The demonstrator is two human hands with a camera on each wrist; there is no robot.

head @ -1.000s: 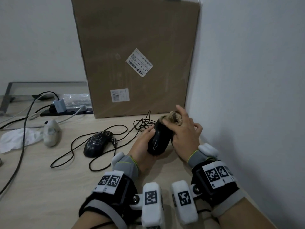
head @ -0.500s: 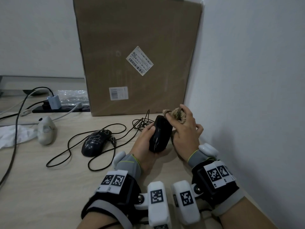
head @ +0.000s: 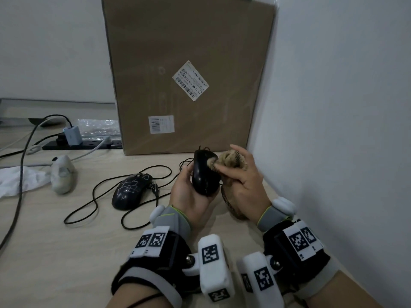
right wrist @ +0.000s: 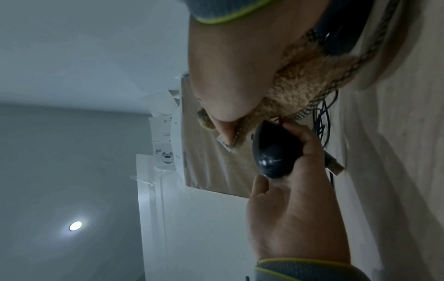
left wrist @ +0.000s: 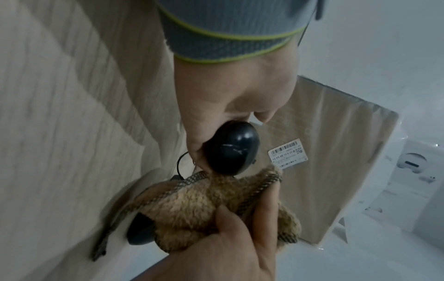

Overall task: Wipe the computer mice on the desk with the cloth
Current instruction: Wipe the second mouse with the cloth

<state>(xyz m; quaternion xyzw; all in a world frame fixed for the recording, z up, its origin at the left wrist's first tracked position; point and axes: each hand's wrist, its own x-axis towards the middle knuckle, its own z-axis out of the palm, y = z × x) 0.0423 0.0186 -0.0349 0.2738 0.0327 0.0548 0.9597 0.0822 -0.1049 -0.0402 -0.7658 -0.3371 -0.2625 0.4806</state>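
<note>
While gripped by left hand [head: 191, 194], mouse [head: 204, 174] against cloth [head: 231, 162]

1. A tall cardboard box [head: 189, 74] is standing upright at the back of the desk, against the side wall [head: 344, 107], and is carrying a slanted white shipping label [head: 190, 83] and a smaller white sticker [head: 161, 124] lower down.
2. A black power strip [head: 82, 144] is lying left of the box, with a pale blue charger [head: 71, 136] sitting plugged into it.
3. A clear plastic wrapper [head: 97, 126] is lying behind the strip.
4. A crumpled white tissue [head: 20, 180] is lying at the left edge, with a grey cable [head: 21, 174] running across it.
5. A ceiling light [right wrist: 75, 225] is glowing in the right wrist view.
</note>
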